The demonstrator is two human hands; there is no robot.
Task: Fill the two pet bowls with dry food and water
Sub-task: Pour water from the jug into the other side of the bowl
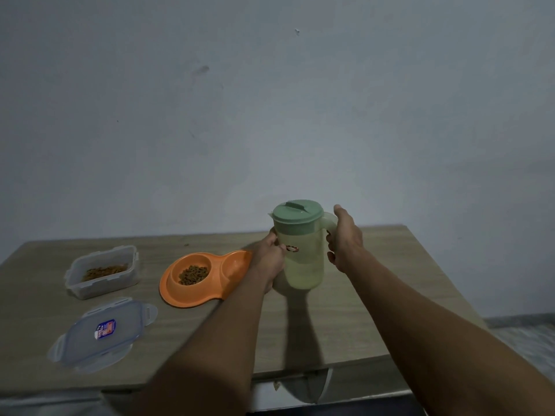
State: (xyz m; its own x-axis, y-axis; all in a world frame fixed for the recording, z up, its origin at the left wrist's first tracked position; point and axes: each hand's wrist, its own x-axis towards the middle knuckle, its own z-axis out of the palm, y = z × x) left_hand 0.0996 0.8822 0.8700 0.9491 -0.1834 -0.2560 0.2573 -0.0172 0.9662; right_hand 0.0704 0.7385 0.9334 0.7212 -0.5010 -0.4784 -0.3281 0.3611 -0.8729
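Note:
A pale yellow-green pitcher (303, 253) with a green lid (298, 212) is upright just above the wooden table (390, 265). My right hand (344, 238) grips its handle. My left hand (268, 259) holds the pitcher's left side. Left of it lies an orange double pet bowl (180, 295). Its left cup holds brown dry food (193, 274). Its right cup (237, 265) looks empty and is partly hidden by my left hand.
A clear plastic container (102, 273) with some dry food stands at the table's left. Its lid (102, 333) lies flat in front of it, near the table's front edge. A plain wall rises behind the table.

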